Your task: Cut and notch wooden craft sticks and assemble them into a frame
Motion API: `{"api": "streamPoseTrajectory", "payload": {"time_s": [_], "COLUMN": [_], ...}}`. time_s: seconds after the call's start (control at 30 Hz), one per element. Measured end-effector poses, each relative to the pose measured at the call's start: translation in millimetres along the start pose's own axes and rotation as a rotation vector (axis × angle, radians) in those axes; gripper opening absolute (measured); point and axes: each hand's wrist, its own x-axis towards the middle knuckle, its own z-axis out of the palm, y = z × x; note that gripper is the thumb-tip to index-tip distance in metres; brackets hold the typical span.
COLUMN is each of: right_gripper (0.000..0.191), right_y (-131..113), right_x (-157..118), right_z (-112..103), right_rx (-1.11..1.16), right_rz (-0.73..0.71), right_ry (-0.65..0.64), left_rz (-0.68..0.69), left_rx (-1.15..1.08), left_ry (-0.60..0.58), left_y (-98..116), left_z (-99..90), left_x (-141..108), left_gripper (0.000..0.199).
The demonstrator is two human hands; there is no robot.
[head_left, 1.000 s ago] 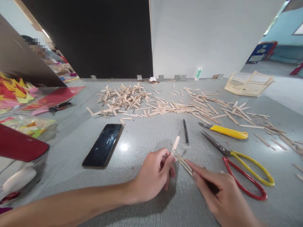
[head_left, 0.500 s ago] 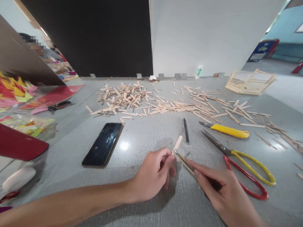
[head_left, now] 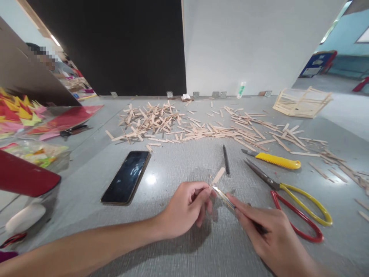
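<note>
Between its thumb and fingers, my left hand (head_left: pixel 187 207) pinches a small wooden stick (head_left: pixel 218 176), whose rounded end points up and to the right. My right hand (head_left: pixel 268 231) is wrapped round a slim cutter (head_left: pixel 224 197). The cutter's tip meets the stick right beside my left fingertips. A dark pen (head_left: pixel 226 161) lies just beyond the stick. To the right are a yellow utility knife (head_left: pixel 278 161) and scissors (head_left: pixel 276 186) with one yellow and one red handle loop. A phone (head_left: pixel 126 177) lies left of my left hand.
Many loose wooden sticks (head_left: pixel 201 132) spread across the table's middle. A stick frame (head_left: pixel 301 102) and a glue tube (head_left: pixel 241 89) stand at the back. Coloured paper (head_left: pixel 24 109), a red cylinder (head_left: pixel 29 173) and a white mouse (head_left: pixel 25 219) are at left. A person shows at far left.
The stick has tilted further to the right in my left fingers. The cutter has turned, and its metal now looks brighter. Both hands stay almost in place; the view has shifted slightly.
</note>
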Motion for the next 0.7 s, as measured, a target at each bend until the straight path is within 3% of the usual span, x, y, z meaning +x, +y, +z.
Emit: {"api": "streamPoseTrajectory", "payload": {"time_s": [0.4,0.7], "right_gripper": [0.04,0.036], "right_y": [3.9,4.5], "right_x": [-0.5,-2.3], "right_z": [0.7,-0.8], "right_rx": [-0.065,-0.088], "right_rz": [-0.153,-0.151], "right_ry": [0.064,0.196], "left_rz": [0.008,-0.056], "left_rx": [-0.092,-0.223], "left_ry": [-0.057,-0.018], "left_y": [1.7,2.9], "left_z": [-4.5,-3.7], "left_x": [2.5,4.1], "left_gripper": [0.042,0.021]}}
